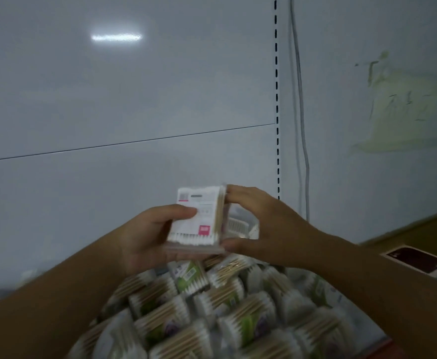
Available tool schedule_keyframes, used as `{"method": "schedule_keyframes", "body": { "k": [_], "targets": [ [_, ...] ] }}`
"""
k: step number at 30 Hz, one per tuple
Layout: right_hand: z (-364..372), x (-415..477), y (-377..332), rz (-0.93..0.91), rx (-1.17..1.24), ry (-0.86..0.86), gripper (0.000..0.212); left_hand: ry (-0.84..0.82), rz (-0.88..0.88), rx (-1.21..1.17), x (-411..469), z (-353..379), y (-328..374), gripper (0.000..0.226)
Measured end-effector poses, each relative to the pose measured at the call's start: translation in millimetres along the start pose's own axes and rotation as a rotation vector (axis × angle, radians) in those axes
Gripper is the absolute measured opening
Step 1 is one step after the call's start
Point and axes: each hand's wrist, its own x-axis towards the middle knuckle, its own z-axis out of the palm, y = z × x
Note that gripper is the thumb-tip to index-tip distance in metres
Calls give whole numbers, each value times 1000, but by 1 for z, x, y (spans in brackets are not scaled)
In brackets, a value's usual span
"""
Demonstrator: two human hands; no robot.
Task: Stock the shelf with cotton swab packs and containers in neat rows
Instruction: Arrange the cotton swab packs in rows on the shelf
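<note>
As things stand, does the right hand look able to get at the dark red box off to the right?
Probably not yet: the right hand pinches the held pack with the left hand. The way to the dark red box looks open.

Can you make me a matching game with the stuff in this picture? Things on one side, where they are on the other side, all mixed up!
Things
1. pack with pink square
2. green-label packs
3. dark red box
4. grey cable

Places
A. runs down the wall
B. held between the left hand and the right hand
C. lies at the far right
D. lie in rows below the hands

Pairs: 1-B, 2-D, 3-C, 4-A
</note>
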Motion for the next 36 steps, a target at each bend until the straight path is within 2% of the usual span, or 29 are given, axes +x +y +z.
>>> {"method": "schedule_keyframes", "body": {
  "k": [2, 6, 8, 11, 14, 17, 18, 22, 25, 28, 32, 36],
  "targets": [
    [1, -11, 13, 1, -88, -50, 66, 112, 16, -7, -16, -24, 6, 66],
    [19, -16, 25, -49, -420, -422, 34, 333, 41, -21, -50, -59, 10, 53],
    [15, -13, 22, -33, -447, -401, 24, 380, 68, -35, -71, -69, 12, 50],
    [-6, -4, -6, -9, -262, -180, 14, 413, 117, -26, -114, -85, 22, 46],
    [-3, 12, -56, -244, -167, 95, 12, 520, 91, -2, -158, -100, 33, 18],
    [31, 38, -129, -279, -19, 238, 34, 600, 18, 25, -207, -116, 30, 17],
    [49, 48, -158, -310, 52, 249, 34, 610, 3, 17, -226, -122, 26, 17],
    [129, 93, -270, -534, 100, 132, 21, 698, -11, 80, -317, -162, -1, 26],
    [189, 128, -341, -633, 130, 57, 25, 754, 76, 78, -391, -196, -20, 39],
    [254, 157, -409, -664, 216, 56, 30, 811, 175, -30, -469, -230, -36, 45],
    [331, 183, -488, -681, 354, -22, 33, 972, 263, -203, -554, -268, -55, 57],
    [395, 204, -557, -622, 571, -171, 41, 1162, 333, -272, -621, -314, -68, 41]
  ]
}}
